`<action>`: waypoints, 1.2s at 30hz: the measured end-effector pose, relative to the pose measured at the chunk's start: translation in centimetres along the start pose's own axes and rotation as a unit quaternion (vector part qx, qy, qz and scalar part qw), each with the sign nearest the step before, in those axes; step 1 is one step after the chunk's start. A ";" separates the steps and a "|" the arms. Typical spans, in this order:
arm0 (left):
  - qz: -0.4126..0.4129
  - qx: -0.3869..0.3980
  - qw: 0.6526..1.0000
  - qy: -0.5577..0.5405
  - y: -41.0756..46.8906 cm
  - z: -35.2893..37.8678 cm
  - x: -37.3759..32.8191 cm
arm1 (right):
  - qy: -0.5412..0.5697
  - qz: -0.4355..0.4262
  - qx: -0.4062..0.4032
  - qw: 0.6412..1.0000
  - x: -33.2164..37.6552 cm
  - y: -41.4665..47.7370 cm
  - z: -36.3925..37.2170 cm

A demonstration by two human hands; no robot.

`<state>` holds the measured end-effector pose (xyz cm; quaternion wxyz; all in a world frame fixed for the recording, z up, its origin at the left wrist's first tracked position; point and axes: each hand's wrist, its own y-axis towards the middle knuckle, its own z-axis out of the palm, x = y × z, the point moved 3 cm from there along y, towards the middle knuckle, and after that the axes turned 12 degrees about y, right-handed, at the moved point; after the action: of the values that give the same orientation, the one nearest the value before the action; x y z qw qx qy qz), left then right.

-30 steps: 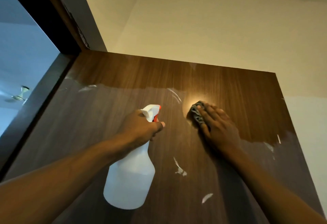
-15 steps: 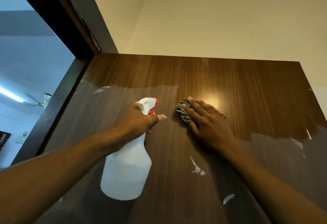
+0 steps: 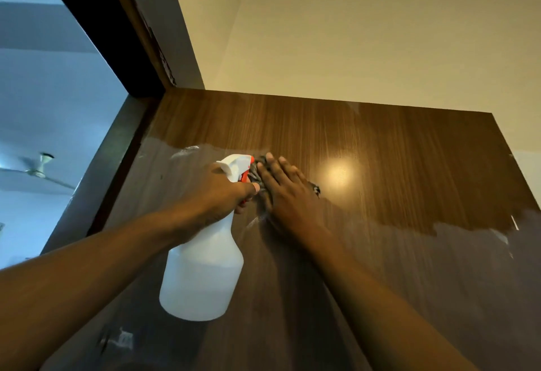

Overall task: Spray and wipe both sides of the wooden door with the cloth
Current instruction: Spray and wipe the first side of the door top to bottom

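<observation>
Looking up along the wooden door (image 3: 395, 148), the view runs from a blue-lit opening with a ceiling fan (image 3: 38, 167) at far left, past the dark door frame (image 3: 96, 28), to the cream wall (image 3: 366, 48) above the door's top edge. The left hand (image 3: 218, 195) is wrapped around the neck of a white spray bottle (image 3: 202, 280) with a white-and-orange trigger head, the bottle hanging below the fist in front of the door. Just to its right, the right hand (image 3: 288, 195) lies flat with fingers spread, pressing a grey cloth (image 3: 259, 171) against the door face; only the cloth's edges show around the fingers. Compared with half a second ago, the cloth hand has slid left and now sits almost against the spray head, where before a clear gap lay between them, and the bright glare spot (image 3: 338, 173) on the wood now stands free to the right of the hand. A dull, greyish film, possibly wet spray, covers the door's lower part. No label or writing can be read on the bottle.
</observation>
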<state>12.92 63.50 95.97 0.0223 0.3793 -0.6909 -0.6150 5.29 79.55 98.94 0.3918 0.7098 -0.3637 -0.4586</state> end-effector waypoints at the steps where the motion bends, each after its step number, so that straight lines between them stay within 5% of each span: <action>1: 0.003 0.005 1.000 -0.005 -0.2 -0.4 0.2 | -0.004 -0.004 -0.002 1.000 -0.2 -1.3 0.0; 8: 0.025 0.029 0.999 -0.012 0.1 -4.9 3.0 | -0.008 0.164 -0.109 0.980 -2.7 0.7 -3.1; 14: 0.019 0.016 1.000 -0.008 0.5 -7.8 5.8 | -0.004 0.072 -0.070 0.995 6.1 8.3 1.8; 19: -0.008 0.016 1.000 0.008 0.0 -9.6 8.9 | -0.011 0.007 -0.041 0.999 7.9 3.4 3.8; 28: -0.014 -0.007 0.999 0.044 1.0 -13.5 13.8 | 0.014 0.133 -0.130 0.983 9.1 8.8 3.1; 36: -0.050 -0.057 0.993 0.091 0.1 -16.7 16.1 | 0.009 -0.023 -0.043 0.999 18.0 10.6 7.7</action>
<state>9.73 40.71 93.13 0.0757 0.4656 -0.6297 -0.6172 2.06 57.52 99.73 0.4145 0.7049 -0.3237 -0.4760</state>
